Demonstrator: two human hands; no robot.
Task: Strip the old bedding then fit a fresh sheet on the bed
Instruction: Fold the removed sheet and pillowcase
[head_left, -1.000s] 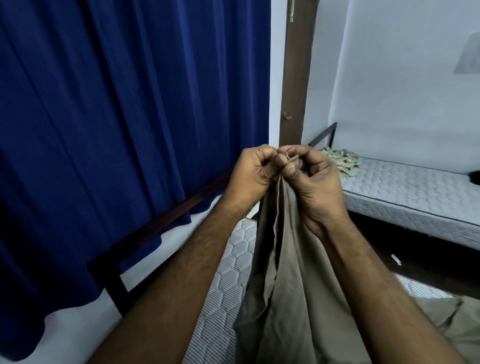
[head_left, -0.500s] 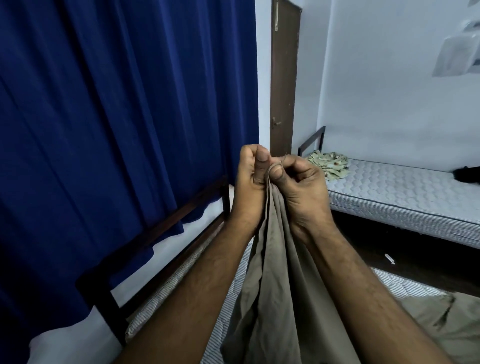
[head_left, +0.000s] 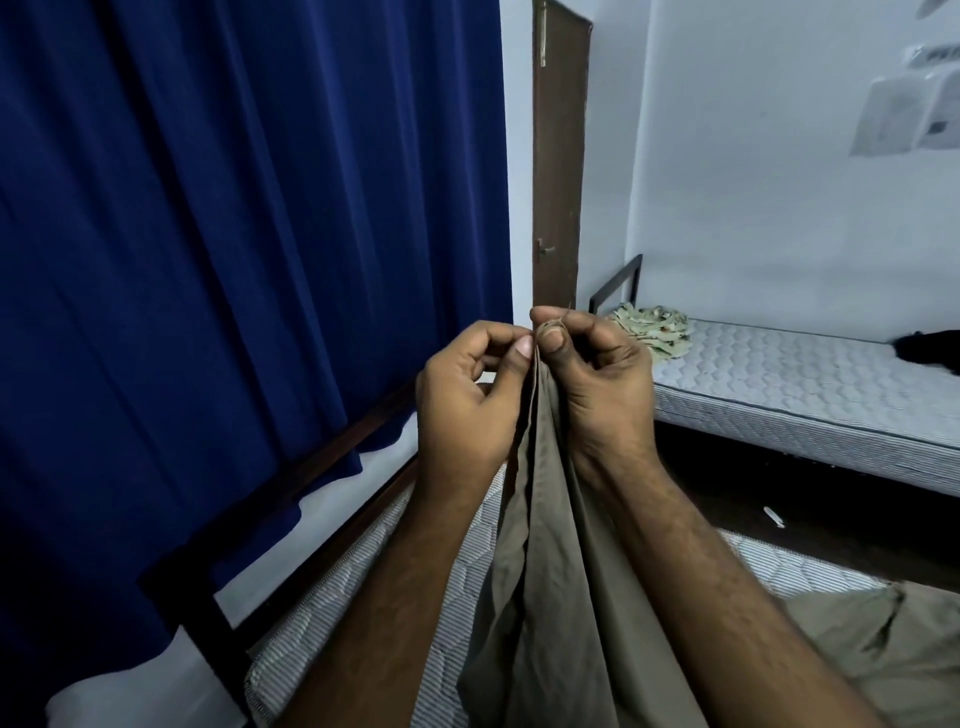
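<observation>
A tan-brown sheet (head_left: 550, 597) hangs in folds from both my hands at chest height. My left hand (head_left: 467, 400) and my right hand (head_left: 592, 384) touch each other and pinch the sheet's top edge between thumbs and fingers. The lower part of the sheet trails onto the bare quilted mattress (head_left: 332, 623) of the near bed and spreads to the lower right. My forearms hide part of the mattress.
A dark wooden bed frame rail (head_left: 291, 473) runs along the left under a blue curtain (head_left: 234, 234). A second bare mattress (head_left: 810, 389) stands at the right wall with a crumpled patterned cloth (head_left: 654, 327) and a dark item (head_left: 930, 348). A brown door (head_left: 558, 166) is behind.
My view has tilted down and left, showing more of the near bed frame. My left fingers have loosened from a tight fist into a pinch on the sheet's edge beside my right thumb.
</observation>
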